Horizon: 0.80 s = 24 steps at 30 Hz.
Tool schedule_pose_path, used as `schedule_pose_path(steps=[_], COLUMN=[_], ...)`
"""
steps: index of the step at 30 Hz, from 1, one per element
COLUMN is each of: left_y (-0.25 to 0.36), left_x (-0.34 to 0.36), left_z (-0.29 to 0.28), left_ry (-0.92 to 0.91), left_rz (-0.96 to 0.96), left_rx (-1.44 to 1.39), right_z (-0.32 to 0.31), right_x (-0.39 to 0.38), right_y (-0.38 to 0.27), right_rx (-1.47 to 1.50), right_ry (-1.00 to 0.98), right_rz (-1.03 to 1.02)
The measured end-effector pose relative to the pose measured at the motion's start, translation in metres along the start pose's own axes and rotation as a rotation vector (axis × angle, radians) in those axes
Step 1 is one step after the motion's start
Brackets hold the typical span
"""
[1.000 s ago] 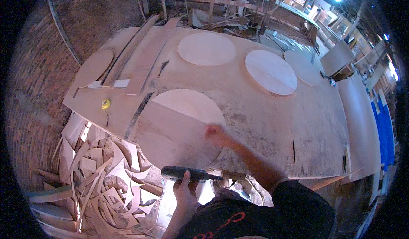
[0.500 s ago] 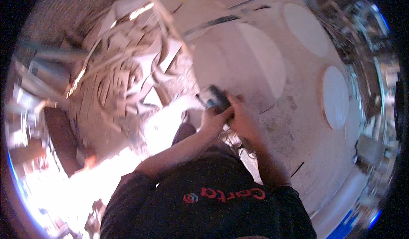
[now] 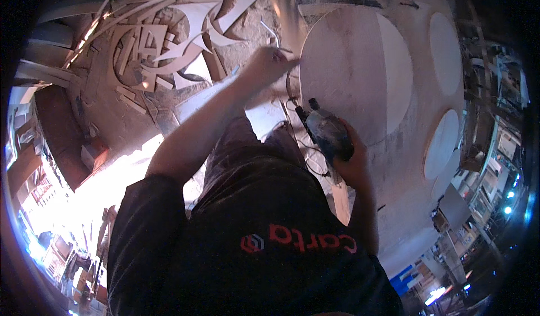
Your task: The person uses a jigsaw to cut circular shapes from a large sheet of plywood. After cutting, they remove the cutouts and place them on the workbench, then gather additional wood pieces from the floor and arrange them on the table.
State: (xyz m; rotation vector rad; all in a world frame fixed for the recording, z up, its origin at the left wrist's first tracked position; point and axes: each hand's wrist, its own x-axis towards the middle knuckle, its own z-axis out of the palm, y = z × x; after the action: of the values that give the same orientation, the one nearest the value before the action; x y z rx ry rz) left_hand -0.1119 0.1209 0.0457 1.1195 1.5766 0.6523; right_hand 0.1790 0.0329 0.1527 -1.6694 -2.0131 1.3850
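Note:
My right hand (image 3: 351, 150) is wrapped round a dark, dusty power tool (image 3: 329, 130), which is tilted over the near edge of the bench, with a black cord (image 3: 315, 172) below it. My left hand (image 3: 278, 63) reaches to the left rim of a large plywood disc (image 3: 349, 74) lying on the bench (image 3: 394, 175). Its fingers are bent close together at that rim; what they grip is too small to make out. The disc has a darker larger part and a pale segment on its right.
Curved plywood offcuts (image 3: 191, 34) are heaped on the dusty floor at the upper left. Smaller discs (image 3: 441, 51) lie on the bench's right side. A dark board (image 3: 62, 136) is at the left, near a glaring bright patch. Stacked materials line the far right.
The view has swung round and downward. My hands have come apart: the left moved from the tool up to the disc's rim, the right now holds the tool alone.

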Motion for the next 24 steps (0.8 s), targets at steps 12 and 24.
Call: schedule_pose_path(steps=[12, 24], left_y=[-0.017, -0.042], left_x=[0.11, 0.106], left_z=[0.068, 0.109], left_ry=[-0.215, -0.314], left_rz=[-0.149, -0.242], left_rx=[0.053, -0.034], right_z=[0.006, -0.032], right_x=[0.011, -0.006], right_y=[-0.032, -0.007], right_rx=[0.051, -0.03], right_ry=[-0.074, -0.141], right_rz=[0.272, 0.27])
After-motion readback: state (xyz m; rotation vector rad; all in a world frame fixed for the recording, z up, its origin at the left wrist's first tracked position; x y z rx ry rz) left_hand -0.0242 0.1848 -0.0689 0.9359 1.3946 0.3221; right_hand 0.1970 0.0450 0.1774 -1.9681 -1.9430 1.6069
